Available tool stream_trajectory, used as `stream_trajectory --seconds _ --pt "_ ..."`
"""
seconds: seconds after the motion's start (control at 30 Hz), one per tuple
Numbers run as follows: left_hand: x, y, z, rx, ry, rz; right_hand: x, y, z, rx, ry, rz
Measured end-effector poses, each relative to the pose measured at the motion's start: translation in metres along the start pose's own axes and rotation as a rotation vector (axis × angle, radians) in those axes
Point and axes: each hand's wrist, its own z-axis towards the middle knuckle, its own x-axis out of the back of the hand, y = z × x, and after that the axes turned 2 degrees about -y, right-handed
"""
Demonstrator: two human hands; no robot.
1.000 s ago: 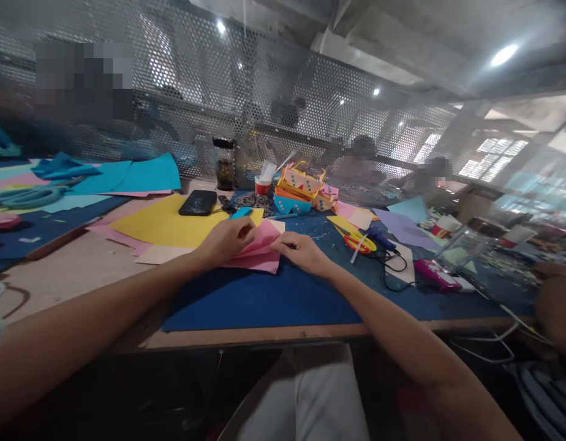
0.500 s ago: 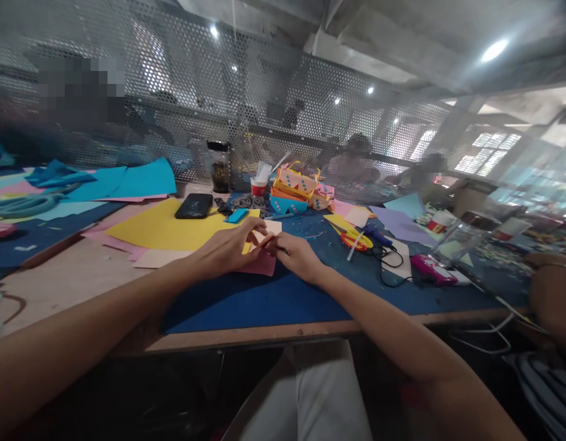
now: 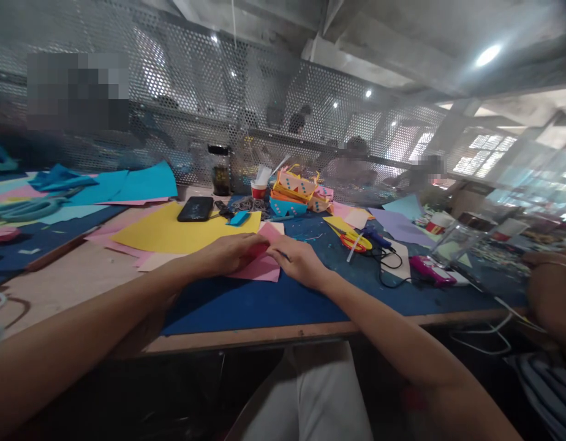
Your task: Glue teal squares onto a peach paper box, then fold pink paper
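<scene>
Between my two hands a piece of pink paper (image 3: 270, 233) stands raised and bent, over a flat pink sheet (image 3: 264, 271) on the blue mat. My left hand (image 3: 231, 252) is closed on the left side of the raised paper, its fingertips partly hidden. On the other side my right hand (image 3: 300, 260) pinches the paper's right edge with curled fingers. A small dark sliver shows by the right fingers; I cannot tell what it is. A large yellow sheet (image 3: 186, 229) lies beyond my left wrist, with a small blue folded piece (image 3: 238, 218) on its far edge.
A phone (image 3: 195, 209), a dark bottle (image 3: 220, 171), a cup of white sticks (image 3: 258, 188) and a pile of paper glasses (image 3: 294, 190) stand behind. Scissors (image 3: 351, 239), a blue glue gun (image 3: 377, 236) and its cord lie right. Another person's arm (image 3: 552, 288) is far right.
The pink paper between my hands has come up into view, tilted upward. My left hand has flattened and lowered slightly; my right hand stays nearly in place.
</scene>
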Motion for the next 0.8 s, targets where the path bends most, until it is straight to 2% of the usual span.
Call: stream_trajectory --seconds 0.2,0.4,0.63,0.8 --pt "0.000 0.006 0.001 0.051 -0.028 0.019 0.010 -0.006 -0.004 0.047 0.030 -0.055" --pt "0.008 0.015 0.001 0.128 -0.040 0.044 0.032 -0.014 -0.016 -0.001 0.113 -0.018" --pt "0.005 0.019 0.004 0.146 -0.048 0.043 0.059 -0.027 -0.044 -0.082 0.284 -0.023" --pt "0.005 0.017 0.002 0.120 -0.024 0.041 0.093 -0.039 -0.071 -0.147 0.450 -0.114"
